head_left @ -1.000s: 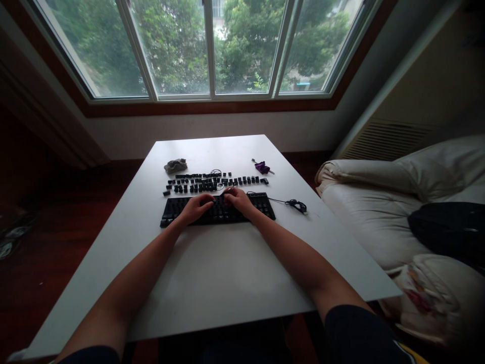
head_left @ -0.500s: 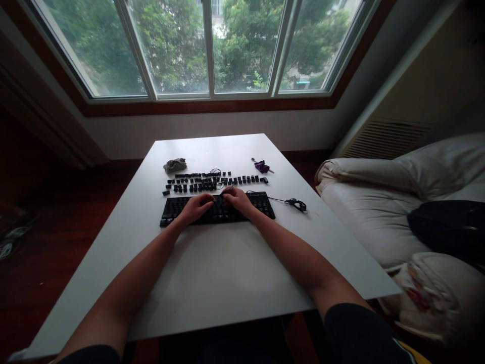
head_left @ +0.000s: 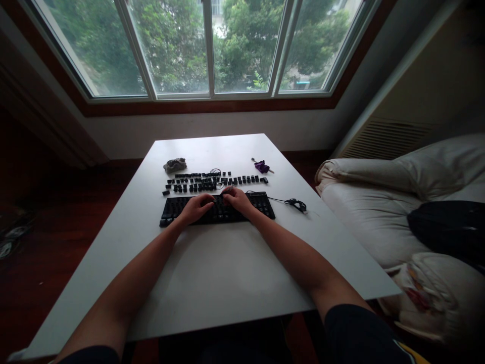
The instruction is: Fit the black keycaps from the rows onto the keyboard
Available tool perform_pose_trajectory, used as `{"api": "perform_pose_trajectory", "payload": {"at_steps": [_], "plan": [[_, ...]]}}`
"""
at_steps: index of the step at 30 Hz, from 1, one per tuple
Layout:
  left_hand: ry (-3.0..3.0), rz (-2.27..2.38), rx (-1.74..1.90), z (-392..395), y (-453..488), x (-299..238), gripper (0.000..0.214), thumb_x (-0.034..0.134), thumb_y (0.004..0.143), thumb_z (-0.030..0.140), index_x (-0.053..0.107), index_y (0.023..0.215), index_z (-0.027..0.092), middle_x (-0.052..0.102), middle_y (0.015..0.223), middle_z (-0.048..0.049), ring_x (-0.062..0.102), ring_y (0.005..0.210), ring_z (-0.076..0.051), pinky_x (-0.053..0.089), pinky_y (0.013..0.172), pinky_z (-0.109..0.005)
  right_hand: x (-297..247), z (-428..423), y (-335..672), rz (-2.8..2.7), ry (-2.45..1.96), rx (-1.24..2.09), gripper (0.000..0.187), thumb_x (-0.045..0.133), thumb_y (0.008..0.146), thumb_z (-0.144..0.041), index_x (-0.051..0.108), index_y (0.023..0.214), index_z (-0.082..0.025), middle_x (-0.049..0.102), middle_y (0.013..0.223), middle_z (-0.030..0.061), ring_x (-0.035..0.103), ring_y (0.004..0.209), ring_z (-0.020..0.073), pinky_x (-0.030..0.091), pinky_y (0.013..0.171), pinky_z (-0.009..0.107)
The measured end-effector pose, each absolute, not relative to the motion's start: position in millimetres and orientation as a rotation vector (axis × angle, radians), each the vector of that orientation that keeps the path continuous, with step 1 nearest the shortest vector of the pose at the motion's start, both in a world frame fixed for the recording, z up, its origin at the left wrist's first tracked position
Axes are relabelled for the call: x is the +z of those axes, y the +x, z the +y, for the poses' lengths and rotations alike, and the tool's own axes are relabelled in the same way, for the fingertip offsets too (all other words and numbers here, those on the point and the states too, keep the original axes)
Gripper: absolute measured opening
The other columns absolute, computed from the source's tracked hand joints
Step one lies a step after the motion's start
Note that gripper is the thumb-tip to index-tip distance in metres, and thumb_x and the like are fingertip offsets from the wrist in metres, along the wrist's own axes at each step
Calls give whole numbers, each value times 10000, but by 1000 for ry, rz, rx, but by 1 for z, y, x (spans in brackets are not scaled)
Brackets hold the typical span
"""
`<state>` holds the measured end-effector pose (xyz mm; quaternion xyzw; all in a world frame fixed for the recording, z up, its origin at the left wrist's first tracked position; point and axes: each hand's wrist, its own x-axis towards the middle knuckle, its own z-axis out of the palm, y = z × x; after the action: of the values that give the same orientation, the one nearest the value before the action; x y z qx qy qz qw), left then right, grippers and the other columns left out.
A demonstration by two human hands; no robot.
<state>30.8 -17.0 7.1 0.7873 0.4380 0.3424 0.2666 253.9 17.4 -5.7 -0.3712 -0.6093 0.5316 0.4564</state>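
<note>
Left hand (head_left: 198, 208) is half-curled over the middle of a long black plastic keyboard (head_left: 222, 215), thumb and fingers close together, but honestly I can't tell if they're pinching anything. Right hand (head_left: 238, 199) is just beside it, fingers bent near the board's back edge; can't tell if that one's gripping something either. Keyboard's lying on my smooth white counter (head_left: 215, 273), with small black blocky keycaps (head_left: 195, 188) in rough rows just behind it. Bundled black cable (head_left: 296, 204) sits off to the right, crumpled grey cloth (head_left: 175, 165) farther back.
</note>
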Motion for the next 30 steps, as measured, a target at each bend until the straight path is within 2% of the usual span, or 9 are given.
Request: {"api": "perform_pose_trajectory", "payload": {"at_steps": [30], "plan": [[2142,1186,916,-17,32,7,275,605,905,386,700,1102,219,734,1014,-45,672,929,-214,517,873,-344,-13,21,255,-1607,-954,1223,212,612,779,-302,611,963,-199,646,691,-27,616,586,141,520,627,279]]}}
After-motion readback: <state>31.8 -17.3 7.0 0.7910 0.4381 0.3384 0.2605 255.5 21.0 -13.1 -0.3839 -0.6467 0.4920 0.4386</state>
